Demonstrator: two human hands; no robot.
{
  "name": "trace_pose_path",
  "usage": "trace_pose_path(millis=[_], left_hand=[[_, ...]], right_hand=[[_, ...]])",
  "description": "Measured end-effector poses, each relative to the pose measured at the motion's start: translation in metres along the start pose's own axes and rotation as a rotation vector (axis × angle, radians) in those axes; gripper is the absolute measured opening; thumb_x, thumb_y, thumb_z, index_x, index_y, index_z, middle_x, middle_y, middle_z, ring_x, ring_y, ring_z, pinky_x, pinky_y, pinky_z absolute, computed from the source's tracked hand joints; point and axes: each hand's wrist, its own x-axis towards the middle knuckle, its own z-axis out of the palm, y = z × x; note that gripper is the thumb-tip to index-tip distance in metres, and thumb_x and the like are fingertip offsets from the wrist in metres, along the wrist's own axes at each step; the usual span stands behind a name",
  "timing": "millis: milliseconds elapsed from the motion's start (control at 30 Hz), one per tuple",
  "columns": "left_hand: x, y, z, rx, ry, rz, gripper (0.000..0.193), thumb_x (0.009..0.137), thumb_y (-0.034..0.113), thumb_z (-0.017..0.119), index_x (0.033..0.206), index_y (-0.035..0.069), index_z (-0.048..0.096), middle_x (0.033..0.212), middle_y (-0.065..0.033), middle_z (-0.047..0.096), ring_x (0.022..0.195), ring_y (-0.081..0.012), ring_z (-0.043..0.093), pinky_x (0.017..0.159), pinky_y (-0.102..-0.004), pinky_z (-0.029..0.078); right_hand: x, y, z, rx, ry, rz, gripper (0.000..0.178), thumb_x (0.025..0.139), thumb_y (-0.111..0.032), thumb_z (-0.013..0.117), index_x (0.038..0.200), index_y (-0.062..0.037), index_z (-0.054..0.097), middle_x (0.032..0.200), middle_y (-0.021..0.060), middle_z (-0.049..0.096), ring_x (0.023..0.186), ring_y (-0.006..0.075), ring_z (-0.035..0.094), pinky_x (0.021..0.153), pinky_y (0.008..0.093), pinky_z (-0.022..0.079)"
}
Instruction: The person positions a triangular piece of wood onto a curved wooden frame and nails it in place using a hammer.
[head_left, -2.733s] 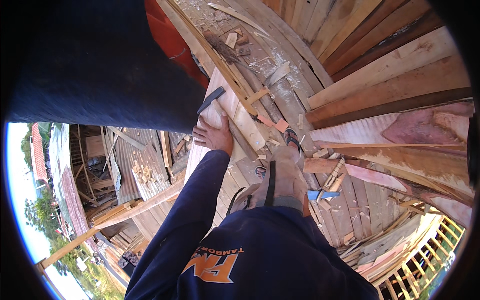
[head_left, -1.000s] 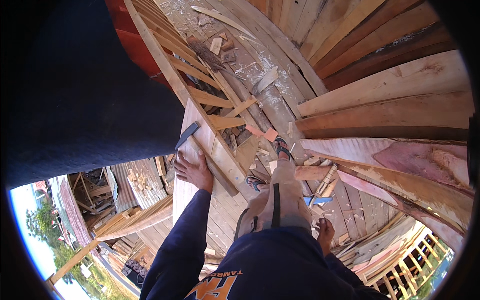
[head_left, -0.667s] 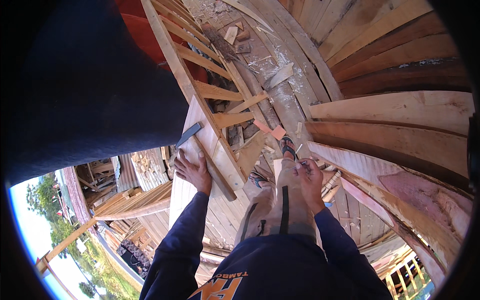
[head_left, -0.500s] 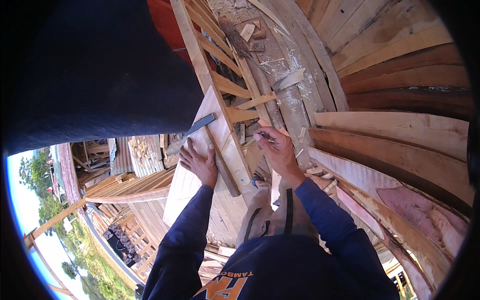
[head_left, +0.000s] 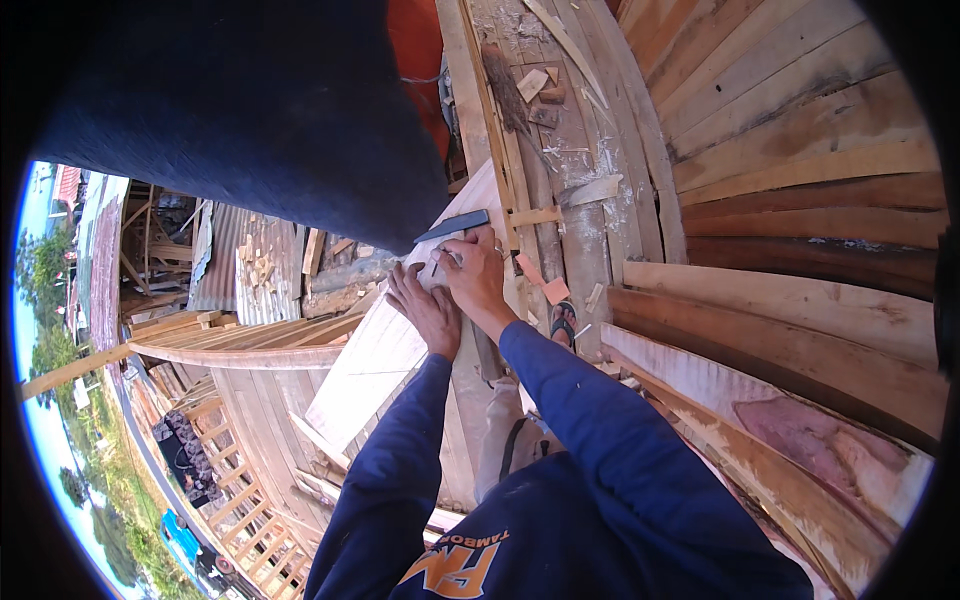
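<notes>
A pale wooden plank lies slanting in front of me. Resting on it is a hammer with a long dark metal head; its wooden handle runs toward me, partly covered by my right hand. My left hand is spread on the plank, fingers apart, with nothing visible in it. Right beside it, my right hand pinches a thin dark piece that looks like a nail, held over the plank just below the hammer head. Its tip is too small to make out.
A large dark hull-like surface looms at upper left. Curved plank walls rise on the right. Offcuts and shavings litter the floorboards near a sandalled foot. Beyond the left edge are corrugated sheets and a blue vehicle.
My right hand has moved left over the plank, across the hammer handle, to meet my left hand. The left hand stays on the plank, and the view has shifted.
</notes>
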Motion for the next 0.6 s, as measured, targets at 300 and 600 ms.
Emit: trace_pose_path(millis=[300, 600], left_hand=[[0.001, 0.004, 0.0, 0.06, 0.006, -0.079, 0.03, 0.102, 0.028, 0.045, 0.116, 0.005, 0.06, 0.151, -0.0253, 0.034, 0.144, -0.0434, 0.022, 0.116, -0.0607, 0.007], [0.003, 0.01, -0.003, -0.004, 0.059, -0.091, 0.025, 0.102, 0.027, 0.047, 0.107, 0.007, 0.062, 0.148, -0.0226, 0.038, 0.141, -0.0434, 0.026, 0.116, -0.0613, 0.009]], right_hand=[[-0.017, 0.003, -0.012, -0.127, 0.027, -0.162, 0.056, 0.075, -0.014, 0.081, 0.124, -0.0029, 0.057, 0.11, 0.0175, 0.05, 0.106, 0.0365, 0.054, 0.089, 0.0441, 0.047], [0.011, 0.02, -0.035, -0.232, 0.053, 0.008, 0.042, 0.07, -0.014, 0.077, 0.105, 0.0053, 0.063, 0.095, 0.0249, 0.066, 0.088, 0.0401, 0.067, 0.078, 0.0435, 0.054]])
